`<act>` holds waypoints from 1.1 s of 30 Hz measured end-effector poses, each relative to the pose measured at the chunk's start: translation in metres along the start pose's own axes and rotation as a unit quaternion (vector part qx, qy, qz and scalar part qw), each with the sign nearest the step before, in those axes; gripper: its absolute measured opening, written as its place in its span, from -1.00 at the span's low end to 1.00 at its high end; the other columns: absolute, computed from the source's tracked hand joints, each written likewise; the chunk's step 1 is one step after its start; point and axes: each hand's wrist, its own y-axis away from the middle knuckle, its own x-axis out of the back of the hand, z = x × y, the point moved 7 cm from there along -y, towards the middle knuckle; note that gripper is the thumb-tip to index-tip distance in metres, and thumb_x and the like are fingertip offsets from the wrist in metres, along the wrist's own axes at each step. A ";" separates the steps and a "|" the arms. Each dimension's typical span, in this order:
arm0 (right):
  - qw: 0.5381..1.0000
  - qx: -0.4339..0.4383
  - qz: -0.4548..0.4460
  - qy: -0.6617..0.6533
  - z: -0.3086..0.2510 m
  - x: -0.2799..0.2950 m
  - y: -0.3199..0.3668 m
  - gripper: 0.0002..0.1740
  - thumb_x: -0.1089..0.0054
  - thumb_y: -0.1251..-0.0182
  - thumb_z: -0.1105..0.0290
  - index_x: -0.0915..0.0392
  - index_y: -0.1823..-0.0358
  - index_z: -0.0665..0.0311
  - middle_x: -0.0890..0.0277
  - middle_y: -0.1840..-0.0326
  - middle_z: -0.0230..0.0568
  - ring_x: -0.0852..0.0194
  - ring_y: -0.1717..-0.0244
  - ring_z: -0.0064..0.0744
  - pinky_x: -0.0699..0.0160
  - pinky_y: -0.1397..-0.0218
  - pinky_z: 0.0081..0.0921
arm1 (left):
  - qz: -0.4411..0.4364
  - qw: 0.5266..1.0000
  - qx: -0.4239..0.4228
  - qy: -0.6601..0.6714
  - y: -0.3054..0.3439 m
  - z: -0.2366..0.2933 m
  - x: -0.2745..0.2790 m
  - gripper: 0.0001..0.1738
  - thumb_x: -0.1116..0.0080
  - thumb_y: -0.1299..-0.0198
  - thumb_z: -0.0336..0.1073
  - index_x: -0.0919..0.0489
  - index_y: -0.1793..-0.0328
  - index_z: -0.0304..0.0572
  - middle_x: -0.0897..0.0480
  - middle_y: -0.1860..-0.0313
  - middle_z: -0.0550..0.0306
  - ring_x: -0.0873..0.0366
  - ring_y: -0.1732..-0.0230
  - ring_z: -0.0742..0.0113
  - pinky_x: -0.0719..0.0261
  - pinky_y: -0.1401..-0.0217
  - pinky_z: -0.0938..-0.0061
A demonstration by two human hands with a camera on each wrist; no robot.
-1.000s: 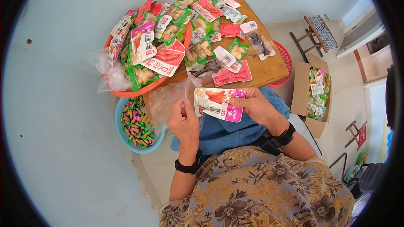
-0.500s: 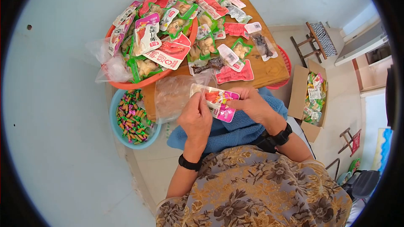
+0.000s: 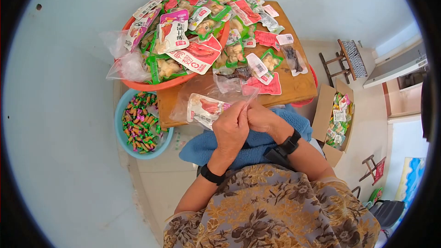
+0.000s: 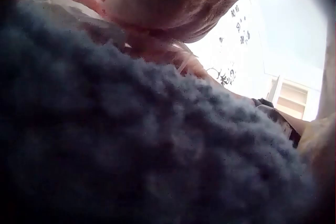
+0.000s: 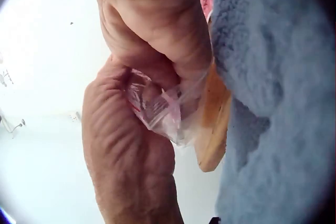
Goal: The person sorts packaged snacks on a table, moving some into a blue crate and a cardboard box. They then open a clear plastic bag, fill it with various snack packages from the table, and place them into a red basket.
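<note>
A white snack packet (image 3: 205, 106) with a picture of red meat lies inside a clear plastic bag (image 3: 240, 93), over the table's near edge. My left hand (image 3: 229, 127) and right hand (image 3: 263, 118) meet at the bag's near end, fingers curled on its film. In the right wrist view, the crinkled plastic bag (image 5: 176, 124) comes out between the two hands, beside a blue fleece cloth (image 5: 278, 87). Dark fleece and part of a hand (image 4: 178, 3) fill most of the left wrist view.
An orange-red basin (image 3: 158, 85) heaped with snack packets stands on the wooden table (image 3: 294, 89); more packets lie beside it. A blue basin (image 3: 121, 142) of wrapped sweets is at lower left. At right stand a cardboard box (image 3: 324, 110) of packets and a stool (image 3: 351, 59).
The packet has gone from my right hand's grip into the clear bag, further left. My right hand has moved left and now holds the bag's film beside my left hand.
</note>
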 end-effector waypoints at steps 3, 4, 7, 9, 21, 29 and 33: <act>0.994 -0.019 -0.057 -0.095 0.023 0.001 -0.022 -0.80 -0.15 -0.42 0.52 -0.56 -0.04 0.35 -0.62 0.05 -0.17 -0.62 0.05 -0.36 -0.68 0.07 -0.41 | -0.008 0.998 0.048 0.035 -0.002 -0.011 0.002 -0.87 -0.31 -0.23 -0.47 -0.71 0.10 -0.29 -0.69 0.45 0.00 -0.63 0.49 0.33 -0.55 0.40 0.47; 0.994 -0.020 -0.058 -0.091 0.031 0.005 -0.030 -0.80 -0.15 -0.42 0.52 -0.56 -0.04 0.35 -0.62 0.05 -0.17 -0.62 0.05 -0.36 -0.68 0.07 -0.41 | -0.020 0.997 0.056 0.044 -0.003 -0.013 0.002 -0.87 -0.31 -0.23 -0.47 -0.71 0.10 -0.30 -0.68 0.46 0.01 -0.61 0.51 0.37 -0.53 0.41 0.49; 0.985 -0.040 -0.077 -0.150 0.055 0.010 -0.050 -0.85 -0.16 -0.47 0.43 -0.55 0.04 0.33 -0.62 0.06 -0.17 -0.63 0.09 -0.33 -0.69 0.12 -0.38 | -0.010 0.998 0.037 0.050 -0.001 -0.019 0.002 -0.86 -0.31 -0.23 -0.46 -0.71 0.10 -0.30 -0.68 0.47 0.01 -0.57 0.54 0.38 -0.51 0.44 0.48; 0.989 -0.001 -0.066 -0.135 0.059 0.016 -0.058 -0.85 -0.12 -0.50 0.34 -0.56 0.13 0.27 -0.61 0.10 -0.20 -0.64 0.15 -0.33 -0.69 0.14 -0.39 | -0.006 0.998 0.041 0.043 0.000 -0.025 0.004 -0.86 -0.32 -0.23 -0.46 -0.71 0.09 -0.30 -0.68 0.47 0.01 -0.58 0.54 0.38 -0.52 0.43 0.48; 0.870 0.190 0.099 0.443 -0.014 -0.012 -0.025 -0.82 -0.16 -0.38 0.41 -0.62 0.36 0.34 -0.67 0.37 -0.25 -0.65 0.31 -0.46 -0.64 0.28 -0.47 | 0.034 0.998 0.039 0.037 -0.007 -0.028 0.017 -0.87 -0.32 -0.23 -0.44 -0.71 0.11 -0.27 -0.63 0.54 0.02 -0.55 0.58 0.33 -0.47 0.48 0.44; 0.902 0.058 0.067 0.423 -0.120 -0.025 0.002 -0.80 -0.19 -0.38 0.40 -0.68 0.33 0.39 -0.64 0.48 -0.29 -0.62 0.43 -0.64 -0.58 0.48 -0.60 | 0.030 0.995 0.089 0.026 -0.007 -0.035 0.023 -0.86 -0.29 -0.24 -0.44 -0.69 0.10 -0.26 -0.71 0.40 -0.08 -0.69 0.42 0.02 -0.59 0.37 0.29; 0.920 0.171 0.060 0.347 -0.159 -0.057 -0.012 -0.76 -0.17 -0.45 0.35 -0.67 0.07 0.41 -0.63 0.33 -0.29 -0.58 0.41 -0.66 -0.55 0.50 -0.65 | 0.012 0.994 0.110 0.026 -0.006 -0.036 0.022 -0.86 -0.28 -0.24 -0.43 -0.69 0.10 -0.27 -0.70 0.42 -0.09 -0.68 0.43 0.01 -0.58 0.39 0.27</act>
